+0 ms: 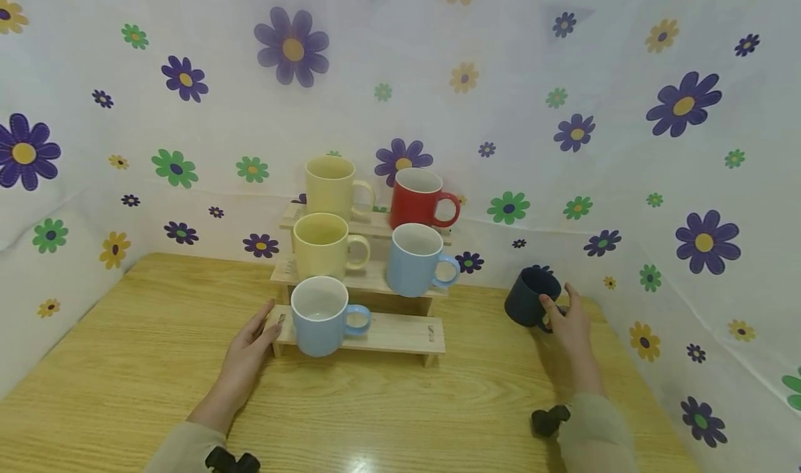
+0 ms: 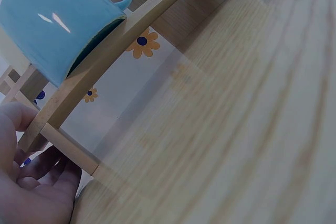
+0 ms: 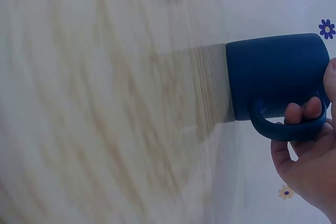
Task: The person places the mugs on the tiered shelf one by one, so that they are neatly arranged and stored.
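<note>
At the right of the head view, my right hand [image 1: 572,330] holds a dark blue mug [image 1: 523,305] by its handle. In the right wrist view, fingertips come through the handle loop of this mug [image 3: 278,74], which is upright. My left hand [image 1: 245,358] grips the left end of a three-tier wooden rack [image 1: 400,330], thumb at the board's top edge and the other fingers below it. On the lowest tier, near that hand, stands a light blue mug [image 1: 318,325] with its handle to the right.
The middle tier bears a yellow mug [image 1: 318,250] and another light blue mug [image 1: 411,264]. A second yellow mug [image 1: 328,189] and a red mug [image 1: 411,205] stand on the top tier. A flowered cloth [image 1: 375,55] hangs behind the wooden table [image 1: 375,410] and along its sides.
</note>
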Available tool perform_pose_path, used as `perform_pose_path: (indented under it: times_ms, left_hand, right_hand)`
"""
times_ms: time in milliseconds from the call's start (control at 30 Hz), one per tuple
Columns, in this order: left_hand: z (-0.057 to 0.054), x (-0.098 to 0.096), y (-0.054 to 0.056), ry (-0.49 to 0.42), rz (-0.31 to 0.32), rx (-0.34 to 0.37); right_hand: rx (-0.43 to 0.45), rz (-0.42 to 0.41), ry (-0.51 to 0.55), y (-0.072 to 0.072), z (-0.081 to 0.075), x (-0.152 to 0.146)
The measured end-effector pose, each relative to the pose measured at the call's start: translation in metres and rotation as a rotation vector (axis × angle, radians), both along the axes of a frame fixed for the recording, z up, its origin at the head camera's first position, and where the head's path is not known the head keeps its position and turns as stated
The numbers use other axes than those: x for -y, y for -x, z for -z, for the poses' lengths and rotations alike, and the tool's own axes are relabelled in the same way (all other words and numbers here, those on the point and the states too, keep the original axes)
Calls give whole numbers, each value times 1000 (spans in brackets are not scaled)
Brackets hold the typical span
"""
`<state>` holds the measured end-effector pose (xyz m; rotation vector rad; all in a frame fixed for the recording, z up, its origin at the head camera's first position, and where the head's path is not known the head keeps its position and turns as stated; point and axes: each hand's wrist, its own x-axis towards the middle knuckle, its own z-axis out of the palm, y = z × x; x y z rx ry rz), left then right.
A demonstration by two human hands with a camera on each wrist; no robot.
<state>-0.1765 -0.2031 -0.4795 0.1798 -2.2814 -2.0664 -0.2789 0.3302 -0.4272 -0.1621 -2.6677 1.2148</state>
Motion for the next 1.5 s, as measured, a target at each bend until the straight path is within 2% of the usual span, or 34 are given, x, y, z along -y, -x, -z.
perform_pose_path:
  times_ms: [333,533,667,867,1000,1233,1500]
  left_hand:
    - [1,1,0,7,1,2]
    - [1,0,0,8,1,0]
    - [1,0,0,0,2,4]
    - [1,1,0,0,0,12]
    - [1,1,0,5,-1,9]
    - [1,0,0,-4,2,2]
    - [0,0,-1,-8,1,-8]
  right_hand:
    - [-38,91,272,3,10,12]
    - [-46,139,409,-2,14,20]
    - [-47,162,447,-9,13,27]
    - [-53,202,419,-20,5,35]
    - [-34,167,404,-27,0,37]
    - [32,-11,383,-43,-16,36]
    - [-13,-200,321,-67,-37,46]
